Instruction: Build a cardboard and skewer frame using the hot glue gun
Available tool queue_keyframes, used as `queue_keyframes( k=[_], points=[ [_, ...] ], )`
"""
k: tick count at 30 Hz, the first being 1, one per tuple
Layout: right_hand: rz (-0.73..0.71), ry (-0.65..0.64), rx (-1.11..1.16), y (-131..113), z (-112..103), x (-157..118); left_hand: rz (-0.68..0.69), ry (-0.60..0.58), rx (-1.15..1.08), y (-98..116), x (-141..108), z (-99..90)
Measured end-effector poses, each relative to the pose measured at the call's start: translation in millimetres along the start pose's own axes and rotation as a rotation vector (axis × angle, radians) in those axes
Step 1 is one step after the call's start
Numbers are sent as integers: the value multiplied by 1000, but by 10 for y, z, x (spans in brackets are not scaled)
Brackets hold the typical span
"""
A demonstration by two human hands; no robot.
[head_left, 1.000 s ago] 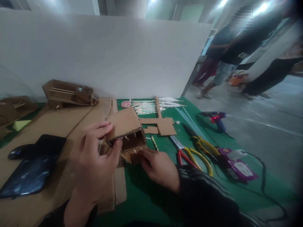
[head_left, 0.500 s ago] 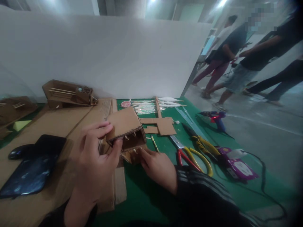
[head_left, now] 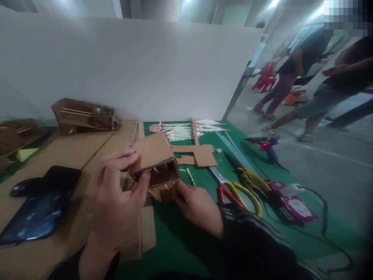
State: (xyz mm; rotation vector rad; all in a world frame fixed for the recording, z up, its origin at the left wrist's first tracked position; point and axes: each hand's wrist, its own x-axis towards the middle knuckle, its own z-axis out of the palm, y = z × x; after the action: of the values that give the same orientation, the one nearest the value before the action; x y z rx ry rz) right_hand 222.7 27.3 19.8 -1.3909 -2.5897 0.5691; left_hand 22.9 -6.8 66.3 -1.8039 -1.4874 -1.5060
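Observation:
A small open-ended cardboard box (head_left: 153, 151) is tilted in the middle, with short wooden sticks inside its opening and a flap below. My left hand (head_left: 122, 190) grips its left side, fingers on top and thumb at the lower edge of the opening. At the flap's right end, my right hand (head_left: 195, 204) has its fingers pinched together; whether they hold the flap or a stick tip is hidden. Flat cardboard pieces (head_left: 204, 155) lie just behind the box, and a striped stick (head_left: 190, 177) rests to its right.
Scissors (head_left: 233, 192), pliers (head_left: 253, 181), a purple device (head_left: 291, 202) with a cable and a glue gun (head_left: 266, 147) lie right. A phone (head_left: 35, 214) is left. Cardboard models (head_left: 84, 112) stand behind. People stand beyond the green table (head_left: 186, 237).
My right hand has shifted slightly right, its fingers drawn closer together at the flap. The box and my left hand have barely moved. People in the background have changed position.

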Motion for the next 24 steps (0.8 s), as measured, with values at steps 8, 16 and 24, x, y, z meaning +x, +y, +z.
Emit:
queue_keyframes(
  k=[8, 16, 24],
  points=[
    [-123, -6, 680, 124, -157, -44, -2, -4, 9, 3, -3, -2],
    [-116, -99, 552, 128, -127, -24, 15, -2, -19, 16, -2, 2],
    [-83, -33, 120, 94, -171, -19, 13, -7, 0, 13, -6, -4]
  ],
)
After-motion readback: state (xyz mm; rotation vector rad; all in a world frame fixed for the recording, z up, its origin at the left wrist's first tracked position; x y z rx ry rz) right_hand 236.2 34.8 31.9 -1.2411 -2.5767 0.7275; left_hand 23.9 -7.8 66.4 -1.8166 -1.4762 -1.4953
